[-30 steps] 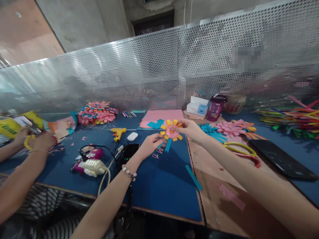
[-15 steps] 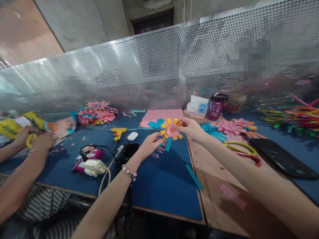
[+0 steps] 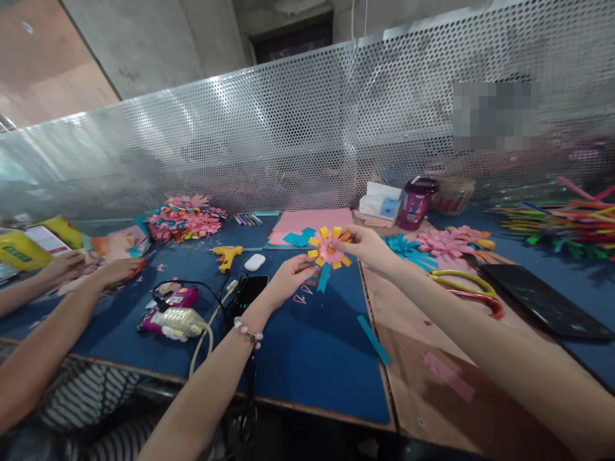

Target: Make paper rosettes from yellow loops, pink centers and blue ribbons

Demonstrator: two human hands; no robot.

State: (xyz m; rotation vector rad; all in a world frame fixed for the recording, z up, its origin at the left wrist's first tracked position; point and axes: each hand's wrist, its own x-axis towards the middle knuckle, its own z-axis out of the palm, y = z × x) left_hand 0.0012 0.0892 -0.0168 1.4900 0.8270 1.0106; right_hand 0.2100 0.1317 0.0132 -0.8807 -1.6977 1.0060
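Observation:
Between my two hands, above the blue tabletop, is a paper flower [image 3: 330, 247] with yellow-orange looped petals and a pink centre. My left hand [image 3: 291, 275] pinches its lower left edge. From the right, my right hand [image 3: 368, 246] grips it, a finger lying over the centre. A blue paper strip [image 3: 323, 278] hangs just under the flower; whether it is joined on I cannot tell. Small pink paper scraps [image 3: 302, 294] lie below my left hand. Behind the flower, folded blue paper pieces [image 3: 300, 237] rest on pink sheets [image 3: 312, 221].
A yellow glue gun [image 3: 227, 257], a white earbud case [image 3: 254, 262] and a power strip with cables [image 3: 177, 314] lie left. Scissors [image 3: 466, 285], a black phone [image 3: 548, 301] and finished paper flowers [image 3: 442, 244] are right. A co-worker's hands [image 3: 113, 272] are at far left.
My hands keep the flower in nearly the same place. The co-worker at the left has lowered the scissors and now reaches into the paper pieces.

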